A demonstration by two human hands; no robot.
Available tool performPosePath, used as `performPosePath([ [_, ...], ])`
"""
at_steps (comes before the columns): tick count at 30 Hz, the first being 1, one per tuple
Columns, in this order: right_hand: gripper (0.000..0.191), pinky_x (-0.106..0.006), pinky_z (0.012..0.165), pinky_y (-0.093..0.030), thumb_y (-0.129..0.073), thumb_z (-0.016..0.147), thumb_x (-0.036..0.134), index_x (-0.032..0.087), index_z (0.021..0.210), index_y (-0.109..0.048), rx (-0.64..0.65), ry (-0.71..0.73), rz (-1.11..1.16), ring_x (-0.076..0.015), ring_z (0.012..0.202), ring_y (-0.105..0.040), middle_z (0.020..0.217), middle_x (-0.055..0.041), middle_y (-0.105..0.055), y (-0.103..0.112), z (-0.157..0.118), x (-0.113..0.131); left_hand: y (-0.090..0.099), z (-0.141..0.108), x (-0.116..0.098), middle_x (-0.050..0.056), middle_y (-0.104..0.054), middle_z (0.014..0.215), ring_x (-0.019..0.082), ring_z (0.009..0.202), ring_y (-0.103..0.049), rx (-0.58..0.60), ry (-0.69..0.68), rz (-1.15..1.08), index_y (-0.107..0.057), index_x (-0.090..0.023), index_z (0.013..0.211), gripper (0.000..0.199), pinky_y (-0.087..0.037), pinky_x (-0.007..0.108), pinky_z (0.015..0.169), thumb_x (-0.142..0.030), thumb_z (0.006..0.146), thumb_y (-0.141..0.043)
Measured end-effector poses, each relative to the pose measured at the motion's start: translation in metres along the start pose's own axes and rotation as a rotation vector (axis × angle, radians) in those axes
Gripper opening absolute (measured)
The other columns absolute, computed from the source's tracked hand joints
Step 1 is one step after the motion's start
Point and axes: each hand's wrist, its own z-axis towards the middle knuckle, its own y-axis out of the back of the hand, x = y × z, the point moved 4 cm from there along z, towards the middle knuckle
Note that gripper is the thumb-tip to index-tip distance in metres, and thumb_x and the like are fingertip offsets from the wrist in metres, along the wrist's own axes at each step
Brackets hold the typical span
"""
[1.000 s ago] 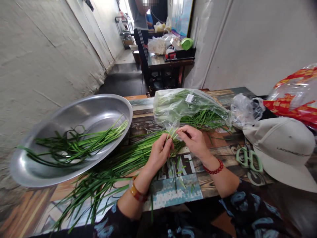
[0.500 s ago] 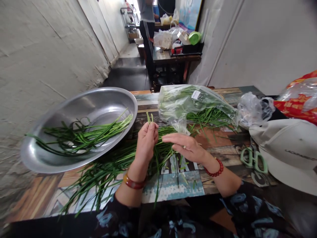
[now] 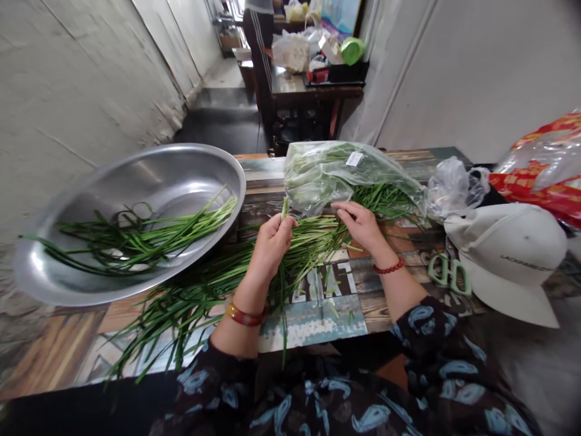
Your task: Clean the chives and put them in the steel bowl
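My left hand (image 3: 271, 245) is closed around a few green chives, their pale cut-looking ends (image 3: 285, 208) poking up above the thumb and long leaves hanging below. To its right, my right hand (image 3: 362, 227) has its fingers stretched out, at the stem ends of the pile and close to the plastic bag; nothing shows in it. A loose pile of chives (image 3: 195, 303) spreads across the table under both hands. Behind them lies a clear plastic bag (image 3: 313, 181) with more chives inside. At left, a steel basin (image 3: 149, 158) holds a bunch of chives (image 3: 181, 233).
Green-handled scissors (image 3: 449, 274) lie at right beside a pale cap (image 3: 512, 254). Beyond are a crumpled clear bag (image 3: 449, 184) and a red packet (image 3: 540, 181). Small chive scraps (image 3: 333, 306) dot the patterned tabletop (image 3: 313, 327). A person (image 3: 261, 54) stands by a back table.
My right hand has moved away from the left, to the right and forward, toward the plastic bag. My left hand keeps its chives. The whole view has shifted slightly.
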Motion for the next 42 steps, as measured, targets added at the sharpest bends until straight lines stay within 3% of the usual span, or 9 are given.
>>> performPosePath([
  [3,0.025,-0.035,0.082,-0.052,-0.059,0.091,0.036,0.021,0.099,-0.077,0.064,0.038,-0.102,-0.0204,0.087,-0.067,0.093,-0.008,-0.075,0.001,-0.006,0.008,0.0,0.0,0.002,-0.01,-0.027,0.05,0.005,0.041,-0.021,0.0,-0.037,0.034,-0.055,-0.017,0.08,0.032,-0.016,0.018,0.04,-0.048,0.086,-0.06],
  [10,0.015,-0.038,0.082,-0.047,-0.066,0.087,0.034,0.023,0.084,-0.077,0.068,0.096,-0.301,-0.023,0.084,-0.063,0.086,-0.0082,-0.073,-0.002,-0.01,0.005,0.004,0.0,0.001,-0.007,-0.037,0.05,0.008,0.047,-0.034,-0.094,-0.103,0.175,-0.062,-0.017,0.079,0.028,-0.026,0.02,0.045,-0.044,0.082,-0.066],
  [15,0.02,-0.029,0.067,-0.046,-0.061,0.09,0.037,0.02,0.083,-0.069,-0.079,-0.064,0.077,-0.0156,0.069,-0.058,0.075,-0.0021,-0.063,0.008,-0.008,0.015,0.004,-0.004,-0.008,-0.003,-0.048,0.053,0.013,0.056,-0.048,-0.168,-0.223,0.28,-0.069,-0.017,0.084,0.026,-0.035,0.022,0.052,-0.041,0.088,-0.06],
  [20,0.018,-0.024,0.062,-0.046,-0.065,0.087,0.038,0.021,0.087,-0.07,-0.104,-0.188,0.412,-0.0122,0.065,-0.057,0.072,0.0012,-0.064,0.011,-0.014,0.027,-0.003,-0.021,-0.028,0.0,-0.06,0.066,0.014,0.066,-0.056,-0.242,-0.506,0.525,-0.073,-0.017,0.094,0.025,-0.043,0.024,0.062,-0.031,0.095,-0.052],
  [28,0.009,-0.031,0.075,-0.051,-0.067,0.087,0.029,0.023,0.082,-0.072,-0.098,0.163,0.123,-0.0172,0.079,-0.067,0.081,-0.0028,-0.074,0.015,-0.015,0.072,-0.017,-0.038,-0.034,0.004,-0.064,0.079,0.014,0.071,-0.056,-0.193,-0.872,0.783,-0.069,-0.017,0.113,0.024,-0.045,0.024,0.064,-0.02,0.094,-0.055],
  [33,0.013,-0.03,0.071,-0.051,-0.065,0.088,0.031,0.023,0.08,-0.071,-0.063,0.199,0.132,-0.0166,0.075,-0.067,0.078,-0.0029,-0.074,0.009,-0.018,0.081,-0.023,-0.03,-0.022,0.002,-0.057,0.072,0.013,0.066,-0.053,-0.033,-0.769,0.867,-0.071,-0.016,0.092,0.016,-0.039,0.023,0.059,-0.018,0.093,-0.055],
  [36,0.019,-0.028,0.068,-0.05,-0.063,0.089,0.036,0.021,0.08,-0.069,-0.167,0.007,0.17,-0.0149,0.071,-0.064,0.075,-0.0018,-0.071,0.015,-0.017,0.063,-0.023,-0.023,-0.02,0.001,-0.053,0.065,0.013,0.065,-0.051,0.057,-0.586,0.783,-0.063,-0.015,0.07,0.025,-0.037,0.024,0.061,-0.023,0.092,-0.057],
  [39,0.025,-0.024,0.059,-0.046,-0.06,0.09,0.044,0.02,0.083,-0.067,-0.377,-0.191,0.29,-0.0121,0.062,-0.056,0.07,0.0006,-0.063,0.027,-0.018,0.04,-0.019,-0.016,-0.016,-0.001,-0.054,0.065,0.012,0.064,-0.05,0.091,-0.354,0.639,-0.06,-0.014,0.068,0.026,-0.036,0.024,0.062,-0.028,0.09,-0.057],
  [42,0.03,-0.024,0.059,-0.045,-0.057,0.091,0.047,0.02,0.078,-0.064,-0.333,-0.196,0.37,-0.0117,0.062,-0.055,0.07,0.0003,-0.061,0.024,-0.017,0.037,-0.015,-0.013,-0.012,-0.001,-0.054,0.066,0.012,0.065,-0.048,0.079,-0.207,0.533,-0.062,-0.014,0.072,0.025,-0.036,0.024,0.062,-0.033,0.088,-0.058],
])
